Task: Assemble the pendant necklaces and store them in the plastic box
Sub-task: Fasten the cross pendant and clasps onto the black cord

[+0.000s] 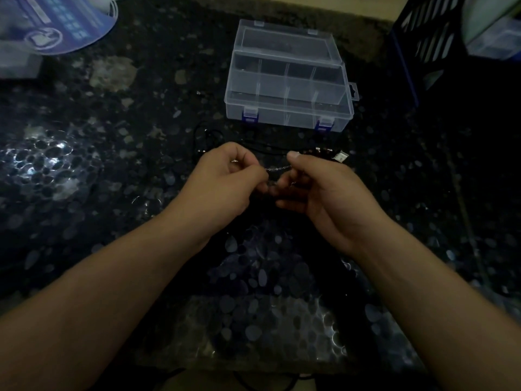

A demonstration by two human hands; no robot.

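The fingers [255,172] of the left hand [225,182] are curled in tight and pinch one end of a thin silvery metal chain [277,167]; the fingers of the right hand [318,187] are curled round its other end, thumb raised, so the short visible run of chain hangs taut between the two hands, just above the table [84,170]. A small ring or clasp seems to sit at the right fingertips, but the light is too dim to be sure.

The step in hand looks like joining a pendant or clasp to the chain. To do it well, I judge the grip should stay close to the link being worked, with the chain kept lightly taut so the loop does not twist, and the hands held low over the table so a dropped piece does not bounce away on the dark, speckled stone.

Just beyond the hands lies a black cord [267,149] with small metal end fittings [321,150] and a small pale rectangular pendant [340,157], apparently waiting. Further back stands the clear plastic box [287,108] with dividers and blue latches, its lid open; its compartments look empty, so storing is not yet begun.
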